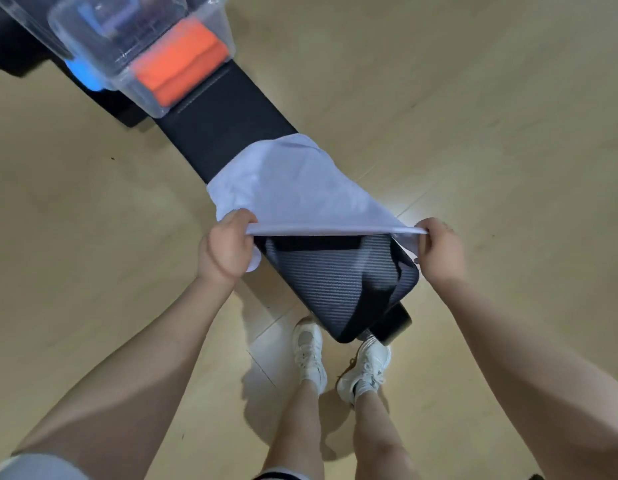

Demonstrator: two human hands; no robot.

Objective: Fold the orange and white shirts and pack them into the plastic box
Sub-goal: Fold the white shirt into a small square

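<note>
**White shirt stretched between both hands over the black desk**

The left hand point(228, 245) grips the near-left corner of the white shirt point(293, 192), fingers curled around the hem. The right hand point(437, 245) pinches the near-right corner in the same way, so the near edge is pulled taut in a straight line between them and lifted clear of the surface.

From that raised edge the shirt slopes down and away, its far part lying on the desk point(228, 133), a long, narrow black surface running from near right to far left. The cloth looks smooth at the near edge and lightly creased toward its rounded far end (a small flap of fabric hangs below the left hand). Under the lifted hem the desk's ribbed, grey-black near end shows.

At the far-left end of the desk sits the plastic box point(138, 60), clear-walled and blurred. Inside it, against its near-right wall, lies the orange shirt point(181, 60), already folded into a compact block. Something blue shows in and beside the box; what it is cannot be told.

Below the desk, white sneakers point(309, 351) stand on the pale wooden floor point(473, 116).
</note>
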